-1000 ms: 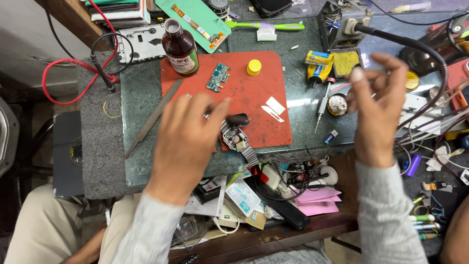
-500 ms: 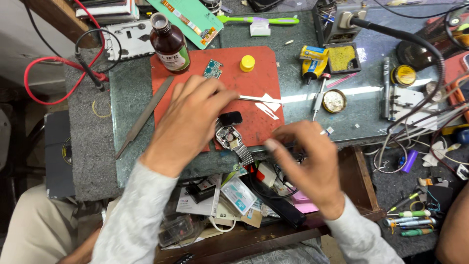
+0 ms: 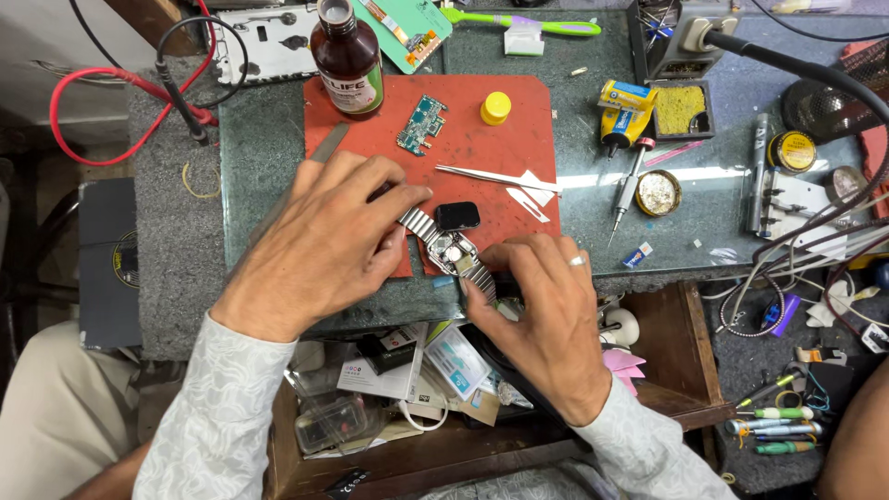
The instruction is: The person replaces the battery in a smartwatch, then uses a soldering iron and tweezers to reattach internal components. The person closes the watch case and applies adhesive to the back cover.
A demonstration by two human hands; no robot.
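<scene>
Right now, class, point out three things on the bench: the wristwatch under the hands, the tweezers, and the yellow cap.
Wristwatch [image 3: 451,252], head view, on its opened case back.
Tweezers [image 3: 495,177], head view, midway along the metal arms.
Yellow cap [image 3: 495,107], head view, on its top face.

A grey-green stone bench fills the upper frame. A red mat lies at its centre. A solder tin sits to the right.

Both ends of the watch band lie hidden under fingers.
</scene>
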